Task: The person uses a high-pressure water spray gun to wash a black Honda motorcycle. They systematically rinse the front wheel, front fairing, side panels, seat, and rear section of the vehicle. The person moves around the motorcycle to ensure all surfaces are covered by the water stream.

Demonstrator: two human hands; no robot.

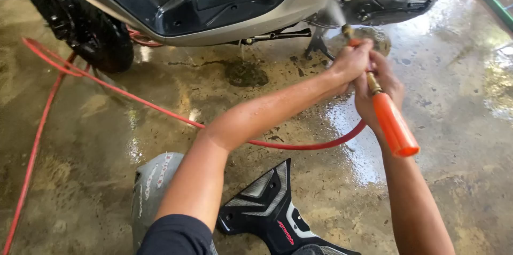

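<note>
While its long axis runs diagonally, with the brass nozzle aimed up and away at the underside of the scooter (224, 4) and the orange grip trailing down toward the wearer, the spray wand (393, 121) is clasped by both hands. The left hand (352, 63) is closed round the wand's front end, the right hand (382, 92) wrapped just behind it. Below the wand a red hose (133, 100) is looped over wet concrete floor (465, 100), with detached scooter panels (267, 207) lying nearer the wearer.
</note>
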